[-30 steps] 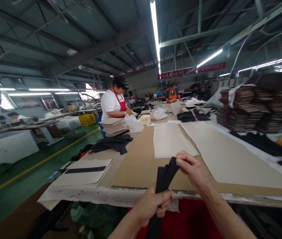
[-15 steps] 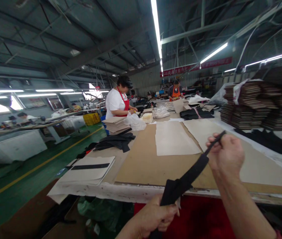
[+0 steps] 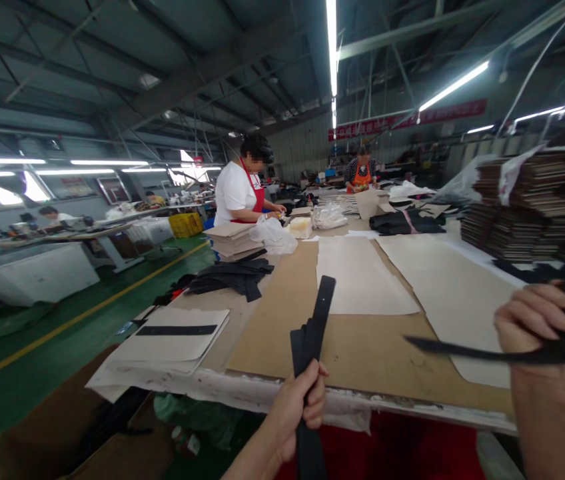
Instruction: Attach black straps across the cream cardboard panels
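My left hand [image 3: 296, 405] is closed around a bundle of black straps [image 3: 312, 327] that stands upright over the near table edge. Off at the right, my right hand [image 3: 537, 320] is closed on a single black strap [image 3: 487, 352], which curls round the fingers and trails leftward above the table. Under both hands lies a brown cardboard sheet [image 3: 282, 320] with pale paper sheets [image 3: 357, 280] on it.
A stack of paper with a black strip [image 3: 175, 333] lies at the left table corner; dark cloth [image 3: 235, 277] lies beyond it. Tall dark stacks [image 3: 527, 207] fill the right. A person in a red apron [image 3: 242, 190] works further along, another person [image 3: 361, 175] beyond.
My right hand has pulled one strap free of the bundle and carried it right. The bundle in my left hand now points upward.
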Action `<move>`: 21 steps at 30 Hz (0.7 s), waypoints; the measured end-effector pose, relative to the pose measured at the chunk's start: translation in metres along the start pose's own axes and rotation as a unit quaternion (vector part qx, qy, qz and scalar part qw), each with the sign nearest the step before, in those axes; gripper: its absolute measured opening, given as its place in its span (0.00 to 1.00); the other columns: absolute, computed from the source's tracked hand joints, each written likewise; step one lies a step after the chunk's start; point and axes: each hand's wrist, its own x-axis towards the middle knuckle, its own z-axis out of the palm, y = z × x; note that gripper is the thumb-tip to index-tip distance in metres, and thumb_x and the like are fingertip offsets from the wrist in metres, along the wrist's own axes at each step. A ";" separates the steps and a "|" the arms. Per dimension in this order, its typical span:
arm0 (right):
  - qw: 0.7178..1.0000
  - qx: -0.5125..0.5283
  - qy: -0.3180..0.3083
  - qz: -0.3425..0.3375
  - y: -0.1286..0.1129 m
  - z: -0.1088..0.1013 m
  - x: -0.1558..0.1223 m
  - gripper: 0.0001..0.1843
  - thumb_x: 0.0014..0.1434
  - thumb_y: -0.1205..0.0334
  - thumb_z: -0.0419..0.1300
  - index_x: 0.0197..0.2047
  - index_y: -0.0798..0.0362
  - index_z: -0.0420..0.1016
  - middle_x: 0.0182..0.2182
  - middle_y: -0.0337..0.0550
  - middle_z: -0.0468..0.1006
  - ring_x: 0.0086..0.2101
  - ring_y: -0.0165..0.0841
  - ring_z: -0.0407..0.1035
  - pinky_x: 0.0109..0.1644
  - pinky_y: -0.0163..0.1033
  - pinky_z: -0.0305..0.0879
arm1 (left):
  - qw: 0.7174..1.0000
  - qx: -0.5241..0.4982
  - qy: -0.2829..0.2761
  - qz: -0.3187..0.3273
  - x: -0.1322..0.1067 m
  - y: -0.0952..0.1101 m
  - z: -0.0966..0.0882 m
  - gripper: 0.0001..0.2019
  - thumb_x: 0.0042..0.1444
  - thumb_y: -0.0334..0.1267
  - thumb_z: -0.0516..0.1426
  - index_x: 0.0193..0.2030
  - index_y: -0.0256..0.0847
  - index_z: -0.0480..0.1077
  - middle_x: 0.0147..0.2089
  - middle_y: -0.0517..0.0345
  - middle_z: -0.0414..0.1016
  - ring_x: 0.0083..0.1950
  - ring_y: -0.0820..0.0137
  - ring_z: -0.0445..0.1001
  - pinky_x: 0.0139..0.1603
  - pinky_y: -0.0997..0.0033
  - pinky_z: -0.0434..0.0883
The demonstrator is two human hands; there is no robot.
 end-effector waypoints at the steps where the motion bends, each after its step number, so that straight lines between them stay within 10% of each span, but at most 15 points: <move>1: 1.000 -0.019 -0.009 0.018 0.002 -0.002 0.001 0.09 0.66 0.67 0.53 0.32 0.55 0.64 0.21 0.28 0.57 0.14 0.14 0.51 0.13 0.20 0.53 | 1.000 -0.006 0.006 0.003 0.001 0.002 -0.003 0.25 0.49 0.57 0.65 0.39 0.39 0.63 0.20 0.73 0.50 0.17 0.84 0.42 0.18 0.78 0.39; 9: 0.943 -0.176 -0.034 0.281 0.106 -0.028 -0.033 0.22 0.50 0.49 0.71 0.37 0.57 0.71 0.22 0.27 0.49 0.16 0.17 0.38 0.11 0.19 0.43 | 0.997 0.049 -0.061 -0.002 0.003 -0.005 0.008 0.23 0.54 0.57 0.61 0.41 0.38 0.63 0.20 0.72 0.52 0.16 0.83 0.43 0.18 0.78 0.42; 15: 0.904 -0.203 -0.064 0.372 0.115 -0.027 -0.028 0.20 0.48 0.55 0.73 0.32 0.56 0.68 0.21 0.26 0.52 0.17 0.16 0.40 0.14 0.20 0.42 | 0.982 0.178 -0.069 -0.017 -0.004 -0.014 0.012 0.29 0.48 0.64 0.61 0.40 0.38 0.64 0.17 0.73 0.51 0.16 0.81 0.45 0.17 0.76 0.45; 21: 0.929 -0.290 0.010 0.230 0.103 -0.042 -0.016 0.20 0.45 0.53 0.73 0.30 0.54 0.68 0.19 0.29 0.61 0.16 0.19 0.51 0.15 0.24 0.53 | 0.972 0.218 -0.062 -0.067 -0.004 -0.017 0.007 0.33 0.43 0.70 0.60 0.38 0.40 0.63 0.14 0.75 0.47 0.14 0.81 0.41 0.17 0.75 0.39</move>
